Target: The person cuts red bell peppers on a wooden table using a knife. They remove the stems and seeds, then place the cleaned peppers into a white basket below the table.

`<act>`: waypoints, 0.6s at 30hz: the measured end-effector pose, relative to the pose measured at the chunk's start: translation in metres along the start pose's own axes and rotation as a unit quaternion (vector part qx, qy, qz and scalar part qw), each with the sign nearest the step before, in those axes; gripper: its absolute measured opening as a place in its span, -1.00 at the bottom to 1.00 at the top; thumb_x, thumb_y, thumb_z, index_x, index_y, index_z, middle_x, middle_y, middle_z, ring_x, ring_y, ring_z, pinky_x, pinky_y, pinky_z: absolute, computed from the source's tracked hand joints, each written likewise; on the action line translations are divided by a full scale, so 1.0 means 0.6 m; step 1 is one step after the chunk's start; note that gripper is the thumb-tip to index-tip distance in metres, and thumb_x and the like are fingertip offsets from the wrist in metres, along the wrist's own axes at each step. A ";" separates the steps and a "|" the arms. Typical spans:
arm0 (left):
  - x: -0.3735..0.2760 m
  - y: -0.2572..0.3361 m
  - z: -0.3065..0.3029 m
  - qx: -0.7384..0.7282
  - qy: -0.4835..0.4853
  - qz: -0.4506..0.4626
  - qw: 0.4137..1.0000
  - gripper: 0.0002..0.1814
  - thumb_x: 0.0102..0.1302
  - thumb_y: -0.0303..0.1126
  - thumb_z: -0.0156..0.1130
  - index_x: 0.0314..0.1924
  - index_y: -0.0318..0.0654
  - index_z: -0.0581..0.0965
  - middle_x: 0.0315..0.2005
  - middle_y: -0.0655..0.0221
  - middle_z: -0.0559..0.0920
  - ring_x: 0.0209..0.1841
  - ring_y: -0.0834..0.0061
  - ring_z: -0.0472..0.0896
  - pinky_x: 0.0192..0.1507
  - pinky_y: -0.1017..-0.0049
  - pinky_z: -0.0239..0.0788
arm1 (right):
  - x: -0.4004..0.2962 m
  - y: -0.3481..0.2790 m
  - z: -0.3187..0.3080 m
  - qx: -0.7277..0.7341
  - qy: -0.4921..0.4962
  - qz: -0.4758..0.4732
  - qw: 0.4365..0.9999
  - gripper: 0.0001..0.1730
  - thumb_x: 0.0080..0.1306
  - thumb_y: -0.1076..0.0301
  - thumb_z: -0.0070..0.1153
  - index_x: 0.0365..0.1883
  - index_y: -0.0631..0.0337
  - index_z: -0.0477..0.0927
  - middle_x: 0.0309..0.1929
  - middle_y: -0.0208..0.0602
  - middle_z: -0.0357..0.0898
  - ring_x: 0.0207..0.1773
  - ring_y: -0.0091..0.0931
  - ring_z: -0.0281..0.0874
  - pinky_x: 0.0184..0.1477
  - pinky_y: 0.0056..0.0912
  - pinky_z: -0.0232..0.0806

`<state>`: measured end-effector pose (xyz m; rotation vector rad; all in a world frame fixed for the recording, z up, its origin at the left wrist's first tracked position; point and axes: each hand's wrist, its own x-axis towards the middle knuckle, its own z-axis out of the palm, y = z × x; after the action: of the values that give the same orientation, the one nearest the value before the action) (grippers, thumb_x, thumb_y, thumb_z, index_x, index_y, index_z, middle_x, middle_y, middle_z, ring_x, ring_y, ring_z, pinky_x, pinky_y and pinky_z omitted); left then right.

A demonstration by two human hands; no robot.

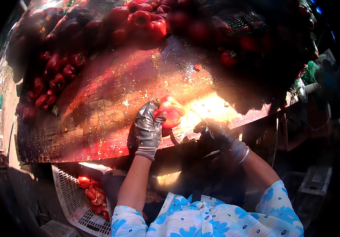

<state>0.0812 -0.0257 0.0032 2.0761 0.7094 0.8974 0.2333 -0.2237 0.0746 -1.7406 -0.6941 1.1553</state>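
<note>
A red bell pepper (173, 114) is gripped at its left side by my left hand (149, 123), which wears a dark coated glove with a grey cuff. The pepper is just above the wooden tabletop (108, 115), near its front edge. To its right, apart from the pepper, my right hand (214, 131) is in a similar dark glove with the fingers curled. A thin tool (198, 115) seems to project from that hand toward the pepper; strong glare hides its shape. Pale seeds are scattered over the wet, red-stained wood.
Whole red peppers (142, 19) are heaped at the back, partly by mesh sacks (90, 11); more peppers (57, 81) lie at the left. Below the table's edge, a white plastic crate (69, 189) holds opened red peppers (94, 194). A fan (321, 69) stands at the right.
</note>
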 end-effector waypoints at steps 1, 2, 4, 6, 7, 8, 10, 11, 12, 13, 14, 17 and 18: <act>0.000 0.022 -0.005 0.075 0.064 0.077 0.992 -0.69 0.28 -0.33 0.36 -0.06 -0.36 0.57 -0.11 0.12 0.63 -0.06 0.14 0.61 0.05 0.27 0.45 | 0.012 -0.016 -0.005 -0.029 0.026 -0.022 0.999 -0.76 0.42 0.26 0.07 -0.04 0.18 0.57 -0.29 -0.28 0.63 -0.23 -0.50 0.61 -0.12 -0.25 0.49; 0.003 0.038 -0.008 0.101 0.076 0.099 0.987 -0.64 0.25 -0.32 0.38 0.00 -0.32 0.56 -0.04 0.14 0.60 0.03 0.13 0.56 0.13 0.22 0.39 | 0.024 -0.034 -0.011 -0.060 0.054 -0.042 0.996 -0.76 0.43 0.29 0.07 -0.01 0.19 0.56 -0.28 -0.31 0.62 -0.22 -0.55 0.60 -0.11 -0.26 0.50; -0.003 0.054 -0.010 0.166 0.093 0.137 0.972 -0.52 0.22 -0.29 0.39 0.11 -0.30 0.53 0.05 0.13 0.55 0.13 0.10 0.49 0.22 0.14 0.32 | 0.065 -0.061 0.005 -0.173 0.084 -0.135 0.972 -0.66 0.42 0.28 0.10 0.11 0.18 0.53 -0.10 -0.20 0.65 -0.05 -0.41 0.64 0.00 -0.24 0.49; -0.002 0.081 0.004 0.164 0.055 0.136 0.975 -0.38 0.23 -0.24 0.37 0.27 -0.28 0.45 0.16 0.09 0.50 0.20 0.08 0.44 0.29 0.13 0.25 | 0.106 -0.053 0.016 -0.193 0.077 -0.187 0.960 -0.53 0.40 0.28 0.12 0.26 0.15 0.45 0.18 -0.08 0.57 0.22 -0.24 0.55 0.18 -0.25 0.42; -0.001 0.090 0.010 0.161 0.034 0.130 0.978 -0.34 0.23 -0.23 0.36 0.31 -0.27 0.42 0.20 0.08 0.48 0.22 0.07 0.42 0.32 0.12 0.23 | 0.120 -0.054 0.022 -0.180 0.049 -0.191 0.964 -0.47 0.39 0.31 0.13 0.31 0.14 0.40 0.19 -0.09 0.56 0.24 -0.24 0.53 0.21 -0.21 0.39; -0.002 0.092 0.011 0.169 0.003 0.124 0.978 -0.26 0.19 -0.22 0.38 0.35 -0.26 0.37 0.26 0.04 0.42 0.28 0.03 0.37 0.36 0.11 0.16 | 0.130 -0.044 0.029 -0.140 0.039 -0.186 0.972 -0.44 0.37 0.31 0.14 0.34 0.12 0.38 0.20 -0.08 0.55 0.24 -0.23 0.53 0.21 -0.20 0.39; 0.002 0.103 0.001 0.209 -0.098 0.074 0.970 -0.17 0.10 -0.27 0.39 0.39 -0.23 0.31 0.33 0.02 0.33 0.36 -0.01 0.27 0.39 0.03 0.07 | 0.141 -0.044 0.035 -0.215 0.032 -0.139 0.966 -0.33 0.32 0.31 0.18 0.40 0.02 0.32 0.21 -0.05 0.54 0.24 -0.15 0.52 0.21 -0.15 0.39; 0.001 0.100 -0.002 0.237 -0.125 0.059 0.962 -0.15 0.09 -0.29 0.38 0.41 -0.22 0.29 0.35 0.03 0.30 0.38 -0.02 0.24 0.40 0.00 0.05 | 0.140 -0.050 0.045 -0.232 0.019 -0.141 0.962 -0.32 0.31 0.29 0.19 0.41 0.00 0.31 0.21 -0.04 0.53 0.24 -0.13 0.51 0.22 -0.13 0.38; -0.003 0.097 0.000 0.251 -0.110 0.069 0.959 -0.16 0.08 -0.32 0.36 0.40 -0.22 0.29 0.35 0.03 0.30 0.39 -0.02 0.23 0.41 0.00 0.04 | 0.132 -0.063 0.048 -0.254 0.017 -0.146 0.956 -0.30 0.31 0.28 0.19 0.42 -0.02 0.30 0.21 -0.03 0.53 0.24 -0.12 0.50 0.22 -0.12 0.38; -0.009 0.091 0.006 0.263 -0.096 0.081 0.957 -0.16 0.07 -0.34 0.34 0.40 -0.22 0.29 0.35 0.04 0.29 0.39 -0.02 0.22 0.41 -0.01 0.03 | 0.128 -0.068 0.050 -0.275 0.016 -0.150 0.949 -0.29 0.30 0.27 0.19 0.42 -0.04 0.29 0.21 -0.02 0.53 0.24 -0.10 0.50 0.22 -0.10 0.38; -0.013 0.084 0.011 0.276 -0.082 0.092 0.953 -0.16 0.07 -0.37 0.33 0.40 -0.21 0.29 0.35 0.05 0.29 0.40 -0.03 0.21 0.41 -0.02 0.03 | 0.136 -0.051 0.048 -0.286 0.013 -0.166 0.944 -0.27 0.28 0.25 0.20 0.43 -0.04 0.28 0.21 0.01 0.52 0.24 -0.07 0.49 0.22 -0.07 0.37; -0.012 0.052 0.017 0.234 -0.073 0.095 0.965 -0.17 0.04 -0.46 0.27 0.40 -0.22 0.29 0.31 0.05 0.32 0.40 -0.04 0.21 0.42 -0.01 0.02 | 0.146 -0.070 0.055 -0.312 -0.023 -0.137 0.940 -0.25 0.27 0.23 0.20 0.44 -0.03 0.26 0.19 0.01 0.54 0.22 -0.08 0.50 0.21 -0.07 0.37; -0.007 0.044 0.015 0.195 -0.074 0.087 0.974 -0.18 0.00 -0.54 0.21 0.37 -0.23 0.31 0.29 0.04 0.33 0.39 -0.05 0.21 0.43 -0.01 0.02 | 0.142 -0.095 0.056 -0.326 -0.028 -0.115 0.938 -0.33 0.24 0.26 0.21 0.35 -0.07 0.35 0.11 -0.04 0.59 0.18 -0.10 0.54 0.17 -0.07 0.39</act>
<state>0.0903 -0.0474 0.0188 2.5573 0.6720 0.7273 0.2385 -0.1168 0.0863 -2.0883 -1.3954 0.8607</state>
